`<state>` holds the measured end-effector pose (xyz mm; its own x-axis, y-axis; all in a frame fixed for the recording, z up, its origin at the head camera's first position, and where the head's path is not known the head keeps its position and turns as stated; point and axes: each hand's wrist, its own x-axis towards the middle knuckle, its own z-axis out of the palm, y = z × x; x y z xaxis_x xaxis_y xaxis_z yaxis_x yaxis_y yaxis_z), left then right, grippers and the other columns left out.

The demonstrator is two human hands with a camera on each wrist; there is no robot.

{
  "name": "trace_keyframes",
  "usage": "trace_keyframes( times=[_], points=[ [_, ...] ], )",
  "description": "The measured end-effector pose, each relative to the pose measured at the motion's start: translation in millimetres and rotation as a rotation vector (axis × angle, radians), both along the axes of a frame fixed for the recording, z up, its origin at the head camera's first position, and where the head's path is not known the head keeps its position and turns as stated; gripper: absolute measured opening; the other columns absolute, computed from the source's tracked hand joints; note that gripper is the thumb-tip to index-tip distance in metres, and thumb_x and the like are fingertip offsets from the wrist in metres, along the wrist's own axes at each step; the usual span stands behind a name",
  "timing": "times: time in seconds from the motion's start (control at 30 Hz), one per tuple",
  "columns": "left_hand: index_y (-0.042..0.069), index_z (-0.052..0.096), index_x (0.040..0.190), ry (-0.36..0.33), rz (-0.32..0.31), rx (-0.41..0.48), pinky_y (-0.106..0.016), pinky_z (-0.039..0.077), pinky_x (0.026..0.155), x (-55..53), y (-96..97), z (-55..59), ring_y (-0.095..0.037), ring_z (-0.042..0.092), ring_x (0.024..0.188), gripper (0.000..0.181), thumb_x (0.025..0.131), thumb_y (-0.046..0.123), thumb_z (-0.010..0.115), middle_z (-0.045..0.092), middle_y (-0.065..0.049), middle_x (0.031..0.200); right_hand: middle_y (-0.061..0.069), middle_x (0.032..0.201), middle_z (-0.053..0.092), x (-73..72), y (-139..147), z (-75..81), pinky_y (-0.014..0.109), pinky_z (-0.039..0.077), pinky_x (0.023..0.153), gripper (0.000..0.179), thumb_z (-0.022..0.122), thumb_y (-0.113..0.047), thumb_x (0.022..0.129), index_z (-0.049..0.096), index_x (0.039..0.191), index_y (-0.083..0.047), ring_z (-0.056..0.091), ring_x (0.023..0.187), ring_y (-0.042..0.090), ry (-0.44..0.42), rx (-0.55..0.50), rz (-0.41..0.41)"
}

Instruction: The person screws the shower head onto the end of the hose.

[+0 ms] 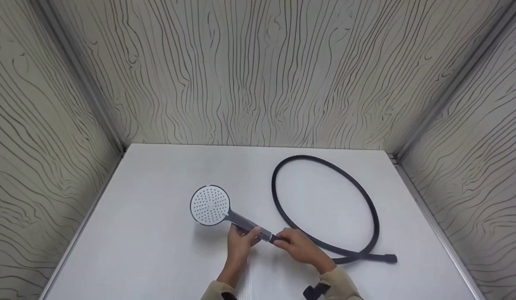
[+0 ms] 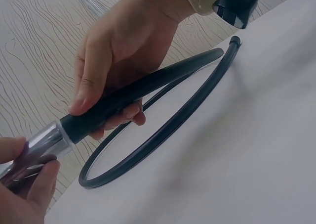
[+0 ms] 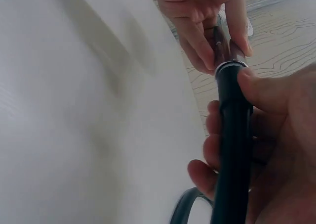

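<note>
A chrome hand shower (image 1: 210, 205) with a round white spray face points left and up, held above the table. My left hand (image 1: 240, 243) grips its handle between thumb and fingers. At the handle's lower end, my right hand (image 1: 301, 246) holds the end of a black shower hose (image 1: 374, 210). In the left wrist view the hose's black end (image 2: 79, 127) meets the chrome handle end (image 2: 52, 144) in line, with no gap showing. The right wrist view has the right thumb (image 3: 259, 88) pressed along the hose end near the joint. Whether threads are engaged is hidden.
The hose lies in a wide loop on the white table (image 1: 137, 233), crossing itself at the right. Its free end (image 1: 390, 258) points right. Wood-patterned panels (image 1: 249, 75) stand behind and on both sides. A black wrist device (image 1: 316, 291) sits by the right sleeve.
</note>
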<state>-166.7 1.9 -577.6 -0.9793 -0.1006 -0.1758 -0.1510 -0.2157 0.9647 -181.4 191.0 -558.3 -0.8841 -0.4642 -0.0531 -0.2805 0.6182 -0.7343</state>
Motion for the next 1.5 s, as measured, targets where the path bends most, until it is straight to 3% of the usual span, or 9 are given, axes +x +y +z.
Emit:
trace_keyframes(
  times=[0.23,0.43,0.57,0.67,0.83,1.0,1.1,1.37,1.5],
  points=[
    [-0.009,0.038,0.129,0.021,0.108,0.072,-0.034,0.063,0.084,-1.8,8.7,3.3,-0.026,0.070,0.094,0.051,0.089,0.004,0.067,0.059,-0.022,0.107,-0.003,0.085,0.064,3.7,-4,3.7,0.018,0.048,0.063,0.030,0.075,-0.024,0.084,0.064,0.109,-0.011,0.055,0.074,0.006,0.012,-0.015,-0.112],
    [-0.002,0.020,0.149,-0.010,0.127,0.036,-0.034,0.063,0.083,0.2,12.8,0.5,-0.031,0.069,0.101,0.077,0.089,0.009,0.068,0.056,-0.026,0.119,-0.005,0.085,0.063,10.0,-11,-4.6,0.018,0.051,0.064,0.029,0.082,-0.013,0.075,0.061,0.095,-0.014,0.055,0.074,0.003,0.225,0.004,-0.215],
    [-0.002,0.017,0.150,-0.001,0.109,0.032,-0.034,0.062,0.086,-0.9,13.1,1.7,-0.034,0.066,0.108,0.079,0.090,0.010,0.067,0.056,-0.028,0.124,-0.006,0.082,0.061,11.1,-11,-5.7,0.017,0.049,0.061,0.020,0.078,-0.014,0.079,0.063,0.092,-0.014,0.051,0.071,0.001,0.338,0.019,-0.202],
    [-0.005,0.028,0.144,0.010,0.073,0.021,-0.033,0.062,0.087,-3.2,12.1,4.8,-0.032,0.067,0.108,0.068,0.090,0.009,0.067,0.058,-0.026,0.121,-0.007,0.080,0.061,8.0,-5,-3.4,0.016,0.046,0.059,0.009,0.069,-0.021,0.089,0.067,0.092,-0.013,0.048,0.069,-0.001,0.292,0.037,-0.122],
    [-0.005,0.042,0.130,0.009,0.029,-0.016,-0.030,0.062,0.087,-4.6,8.8,8.4,-0.023,0.069,0.102,0.052,0.089,0.012,0.069,0.063,-0.021,0.114,-0.005,0.080,0.060,0.0,3,2.3,0.016,0.045,0.059,0.029,0.054,-0.029,0.099,0.069,0.093,-0.005,0.051,0.069,0.001,0.048,0.013,0.001],
    [-0.005,0.040,0.133,0.003,0.089,-0.023,-0.031,0.063,0.083,-2.6,9.0,4.7,-0.022,0.070,0.099,0.058,0.089,0.015,0.070,0.063,-0.021,0.114,-0.004,0.081,0.061,0.6,-1,0.3,0.017,0.047,0.058,0.028,0.058,-0.033,0.097,0.069,0.104,-0.008,0.052,0.069,0.004,-0.019,-0.035,-0.057],
    [-0.004,0.039,0.134,-0.016,0.118,-0.030,-0.031,0.063,0.082,-1.7,10.2,0.7,-0.021,0.070,0.096,0.058,0.089,0.017,0.070,0.063,-0.021,0.114,-0.004,0.084,0.062,4.9,-7,-5.4,0.018,0.048,0.059,0.026,0.068,-0.027,0.091,0.064,0.110,-0.009,0.052,0.071,0.003,0.070,-0.021,-0.130],
    [-0.004,0.044,0.127,-0.031,0.170,-0.016,-0.030,0.063,0.080,-3.7,11.4,-1.8,-0.020,0.069,0.091,0.051,0.089,0.018,0.071,0.064,-0.020,0.109,-0.005,0.083,0.059,13.7,-21,-18.9,0.018,0.054,0.061,0.031,0.083,-0.012,0.073,0.059,0.094,-0.012,0.053,0.072,0.002,0.513,0.050,-0.246],
    [-0.006,0.042,0.131,-0.017,0.169,0.018,-0.030,0.063,0.082,-2.8,9.8,-0.2,-0.021,0.069,0.095,0.055,0.089,0.017,0.070,0.061,-0.022,0.112,-0.008,0.079,0.059,10.5,-17,-15.1,0.016,0.049,0.059,0.012,0.073,-0.022,0.086,0.064,0.091,-0.015,0.049,0.069,-0.001,0.444,0.037,-0.160]
  ],
)
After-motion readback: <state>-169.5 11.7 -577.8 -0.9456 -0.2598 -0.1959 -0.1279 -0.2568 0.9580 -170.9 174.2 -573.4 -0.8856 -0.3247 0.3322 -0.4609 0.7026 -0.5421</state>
